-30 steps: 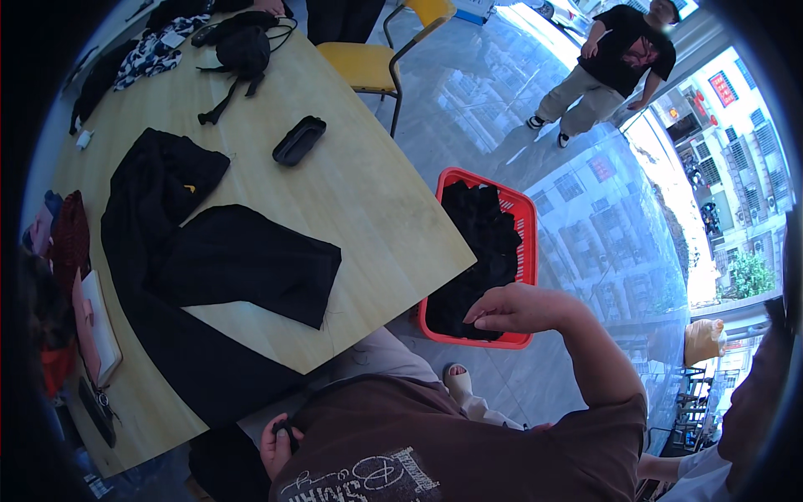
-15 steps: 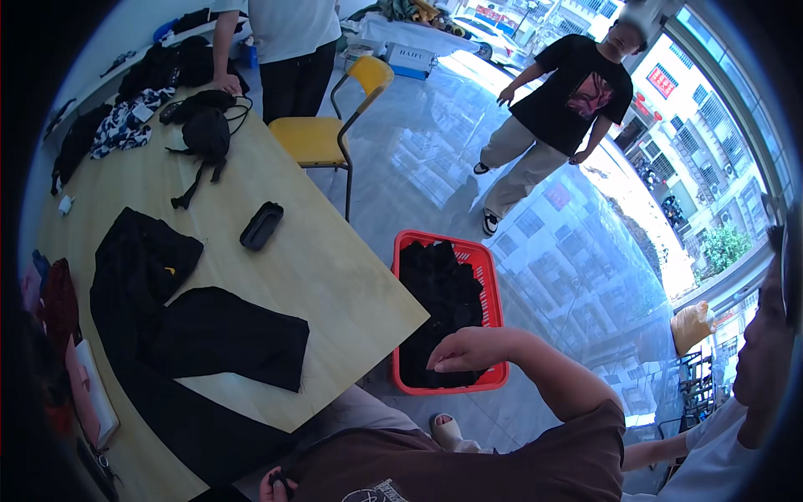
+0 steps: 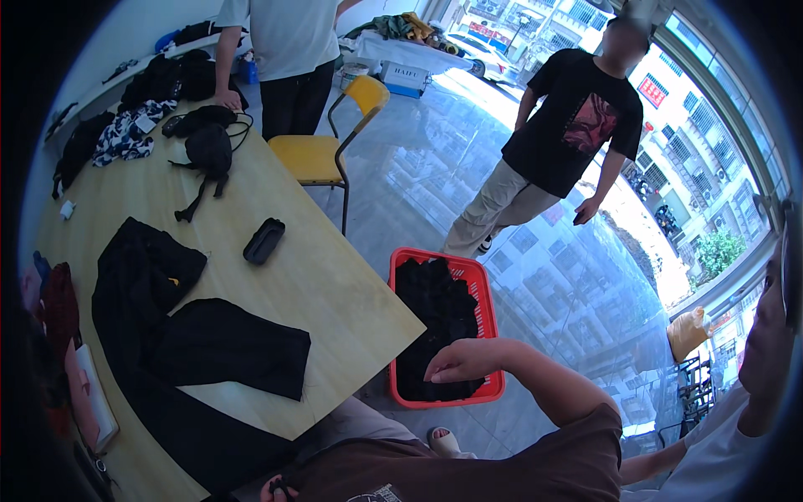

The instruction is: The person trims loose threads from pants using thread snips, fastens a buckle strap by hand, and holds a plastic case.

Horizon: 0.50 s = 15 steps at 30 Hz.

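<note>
My right hand hangs over a red plastic basket filled with black cloth pieces. Its fingers are loosely bent and slightly apart, with nothing visible in them. At the lower edge, my left hand is closed on a small black thing whose kind is unclear. My body hides part of that hand. Beside it, a black garment lies spread over the pale wooden table, one end running to the near edge. Farther back on the table is an oblong black case.
A black bag with straps and piled clothes occupy the table's far end. Behind it stands a yellow chair near a person in white. Another person in a black T-shirt is beyond the basket; someone in white is close at right.
The person in the black T-shirt has stepped closer to the basket. My view has shifted slightly, and my right hand stays over the basket. My left hand keeps hold of the small black thing.
</note>
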Motion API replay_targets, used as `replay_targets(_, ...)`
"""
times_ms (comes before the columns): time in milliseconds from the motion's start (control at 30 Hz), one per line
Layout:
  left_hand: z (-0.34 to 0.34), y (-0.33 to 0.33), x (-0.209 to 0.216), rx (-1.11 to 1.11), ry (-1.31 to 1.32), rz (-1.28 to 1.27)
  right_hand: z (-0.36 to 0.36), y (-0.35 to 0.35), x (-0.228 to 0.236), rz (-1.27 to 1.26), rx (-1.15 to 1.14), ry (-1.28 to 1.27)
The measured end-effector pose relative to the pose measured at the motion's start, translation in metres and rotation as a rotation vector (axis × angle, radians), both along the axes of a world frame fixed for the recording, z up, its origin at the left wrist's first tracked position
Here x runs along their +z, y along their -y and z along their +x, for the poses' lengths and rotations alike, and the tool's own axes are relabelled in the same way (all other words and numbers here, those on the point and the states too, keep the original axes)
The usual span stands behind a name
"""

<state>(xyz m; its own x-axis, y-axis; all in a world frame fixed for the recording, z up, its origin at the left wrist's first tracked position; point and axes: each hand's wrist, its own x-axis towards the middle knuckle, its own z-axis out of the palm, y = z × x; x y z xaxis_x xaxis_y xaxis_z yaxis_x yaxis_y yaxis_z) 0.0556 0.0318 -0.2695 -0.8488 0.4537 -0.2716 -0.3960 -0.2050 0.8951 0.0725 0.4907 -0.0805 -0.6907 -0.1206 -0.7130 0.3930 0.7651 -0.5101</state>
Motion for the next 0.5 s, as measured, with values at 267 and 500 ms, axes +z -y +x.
replay_targets(267,0.005,-0.011,0.01,0.173,0.108,-0.269,-0.007,0.006,-0.001,0.014,-0.005,0.027)
replay_targets(500,0.002,-0.02,0.032,0.224,0.197,-0.274,-0.004,0.005,-0.003,-0.026,0.042,-0.026)
